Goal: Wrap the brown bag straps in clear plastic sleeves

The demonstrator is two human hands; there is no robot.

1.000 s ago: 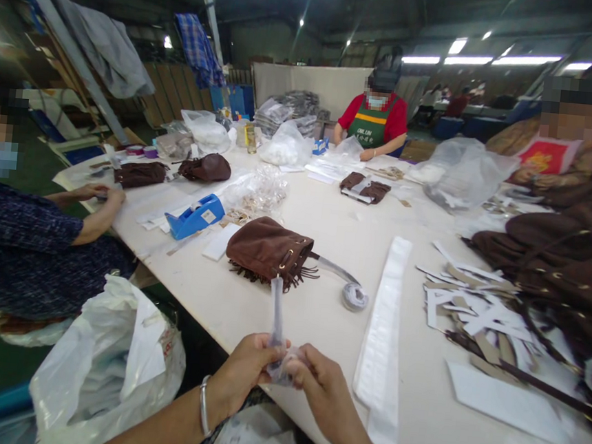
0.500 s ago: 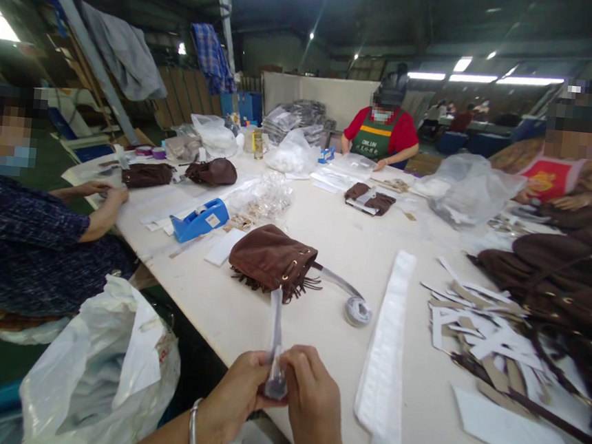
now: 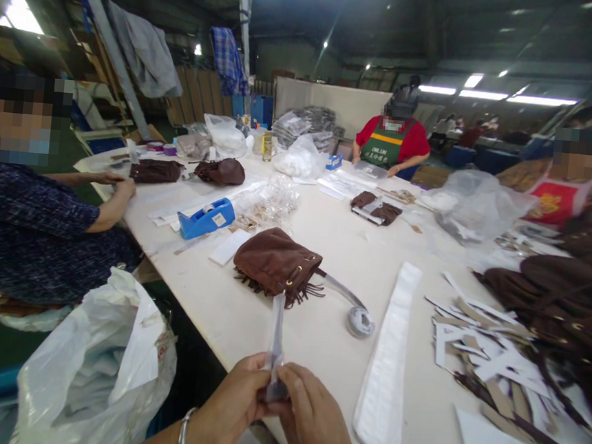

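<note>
My left hand (image 3: 236, 400), with a silver bangle at the wrist, pinches the end of a strap (image 3: 277, 324) in clear and whitish wrapping. On the same end, the fingers of my right hand (image 3: 315, 414) are closed from the other side. Part of the rolled or folded end is hidden by my fingers. The strap runs up to a brown fringed drawstring bag (image 3: 275, 258) lying on the table, with gold eyelets at its mouth. From the bag's right side a second wrapped strap stretches out, ending in a coil (image 3: 360, 322) on the tabletop.
A white strip (image 3: 391, 355) lies right of my hands, beside a heap of paper and tan strips (image 3: 492, 350) and brown bags (image 3: 554, 286). A blue tape dispenser (image 3: 206, 219) stands behind. Left is a white plastic sack (image 3: 143, 367). Co-workers sit around the table (image 3: 315, 362).
The view has shifted slightly, so the scene sits a little further right. My right fingers have closed further over the strap's end, covering more of it. The bag stays on the table.
</note>
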